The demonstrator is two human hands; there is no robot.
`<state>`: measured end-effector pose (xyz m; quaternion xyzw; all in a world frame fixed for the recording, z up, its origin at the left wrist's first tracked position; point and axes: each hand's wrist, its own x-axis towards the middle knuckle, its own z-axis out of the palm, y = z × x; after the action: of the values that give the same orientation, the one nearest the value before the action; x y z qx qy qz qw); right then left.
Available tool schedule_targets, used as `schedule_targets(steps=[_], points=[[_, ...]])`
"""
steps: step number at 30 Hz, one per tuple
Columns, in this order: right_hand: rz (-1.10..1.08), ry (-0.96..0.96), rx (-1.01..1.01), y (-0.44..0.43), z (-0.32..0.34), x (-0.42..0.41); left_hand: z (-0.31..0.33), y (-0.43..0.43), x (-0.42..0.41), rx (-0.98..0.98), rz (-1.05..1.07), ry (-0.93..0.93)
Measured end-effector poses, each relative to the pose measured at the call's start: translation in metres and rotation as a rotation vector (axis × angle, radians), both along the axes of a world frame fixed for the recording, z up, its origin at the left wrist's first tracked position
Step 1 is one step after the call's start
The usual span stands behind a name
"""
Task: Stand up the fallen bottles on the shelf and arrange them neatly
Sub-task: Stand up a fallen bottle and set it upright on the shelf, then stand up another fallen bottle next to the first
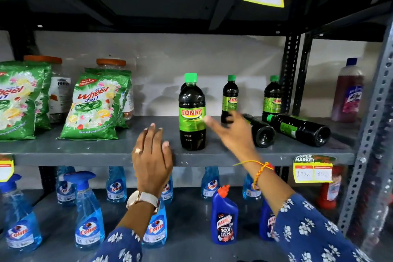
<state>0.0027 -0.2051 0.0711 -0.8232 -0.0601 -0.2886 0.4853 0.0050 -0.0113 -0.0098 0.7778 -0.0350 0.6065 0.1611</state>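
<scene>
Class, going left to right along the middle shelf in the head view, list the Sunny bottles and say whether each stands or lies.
Front standing bottle → second standing bottle → near fallen bottle → far fallen bottle; the third upright overlaps them.

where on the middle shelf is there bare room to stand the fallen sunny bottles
The widest bare stretch of the middle shelf lies between the Wheel packet and the front standing bottle. It is crowded on the right, where two fallen bottles lie before two standing ones.

Blue white-flowered sleeves (314, 229) — watch (144, 199), ring (137, 150), orange-yellow wrist thread (260, 171).
</scene>
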Motion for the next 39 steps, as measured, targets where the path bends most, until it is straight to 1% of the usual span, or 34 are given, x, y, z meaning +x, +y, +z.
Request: schedule_targets(steps=[1,2,3,4,5,7,8,9,11,13,14,19,21,26,32,35,39], points=[[-0.120,-0.079,-0.061,-0.017,0.008,0.004,0.000,-0.011,-0.005,0.053,-0.061,-0.097],[-0.260,-0.146,-0.180,-0.033,0.017,0.008,0.001,-0.027,-0.010,0.137,-0.140,-0.163],[-0.370,-0.159,-0.335,-0.048,0.027,0.013,0.004,-0.047,-0.013,0.231,-0.228,-0.181],[-0.431,-0.106,-0.492,-0.056,0.035,0.018,0.008,-0.068,-0.014,0.312,-0.298,-0.153],[-0.461,-0.013,-0.629,-0.061,0.041,0.023,0.011,-0.090,-0.011,0.364,-0.327,-0.092],[-0.480,0.200,-0.871,-0.062,0.045,0.033,0.018,-0.129,-0.005,0.378,-0.271,0.061],[-0.484,0.266,-0.966,-0.062,0.044,0.037,0.021,-0.144,-0.001,0.372,-0.213,0.148],[-0.491,0.301,-1.024,-0.061,0.042,0.043,0.021,-0.152,0.003,0.351,-0.159,0.215],[-0.487,0.307,-1.066,-0.065,0.040,0.052,0.020,-0.162,0.009,0.295,-0.072,0.279],[-0.461,0.253,-1.028,-0.072,0.039,0.054,0.018,-0.164,0.010,0.266,-0.014,0.288],[-0.443,0.217,-0.968,-0.076,0.038,0.052,0.019,-0.164,0.010,0.262,-0.002,0.295],[-0.361,0.033,-0.532,-0.091,0.024,0.045,0.015,-0.166,0.011,0.258,-0.001,0.328],[-0.327,-0.004,-0.414,-0.094,0.016,0.047,0.015,-0.166,0.011,0.251,-0.002,0.310],[-0.187,-0.021,-0.218,-0.100,0.003,0.050,0.016,-0.168,0.012,0.241,0.002,0.281],[-0.109,0.034,-0.137,-0.101,-0.001,0.050,0.015,-0.169,0.011,0.239,0.011,0.267],[-0.045,0.052,-0.130,-0.102,-0.002,0.055,0.014,-0.170,0.011,0.233,0.016,0.253],[0.128,0.127,0.052,-0.106,-0.002,0.060,0.013,-0.169,0.013,0.224,0.014,0.279]])
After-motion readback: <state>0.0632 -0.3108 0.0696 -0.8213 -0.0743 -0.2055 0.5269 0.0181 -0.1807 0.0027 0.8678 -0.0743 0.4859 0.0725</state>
